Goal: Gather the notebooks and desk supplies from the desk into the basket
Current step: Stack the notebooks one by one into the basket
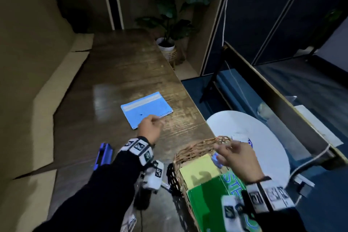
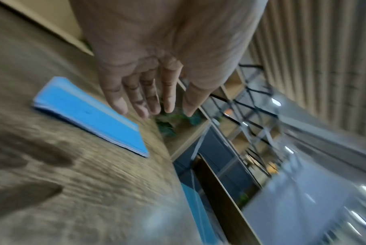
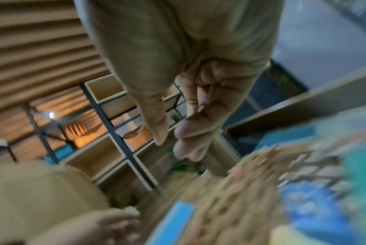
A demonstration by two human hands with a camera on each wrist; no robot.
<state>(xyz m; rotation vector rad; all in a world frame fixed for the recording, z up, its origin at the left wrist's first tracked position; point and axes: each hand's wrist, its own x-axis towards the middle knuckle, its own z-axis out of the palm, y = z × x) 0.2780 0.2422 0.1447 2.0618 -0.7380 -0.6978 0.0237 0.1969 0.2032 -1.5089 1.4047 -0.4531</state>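
Note:
A blue spiral notebook (image 1: 146,111) (image 2: 89,116) lies flat on the wooden desk (image 1: 116,73). My left hand (image 1: 156,120) (image 2: 156,111) hovers at its near edge with straight, empty fingers (image 2: 167,99). A wicker basket (image 1: 188,152) (image 3: 230,207) stands at the desk's right edge. It holds a yellow notebook (image 1: 199,169), a green notebook (image 1: 205,203) and a small blue item (image 1: 216,159). My right hand (image 1: 221,154) (image 3: 171,144) hangs over the basket, fingers loosely curled and holding nothing. A blue stapler-like object (image 1: 102,156) lies on the desk by my left forearm.
The desk's right edge drops off to blue floor beside a white round table (image 1: 254,137). A potted plant (image 1: 166,43) stands past the far right corner. Tan panels (image 1: 37,81) border the desk on the left. A white cable (image 1: 310,162) runs at right.

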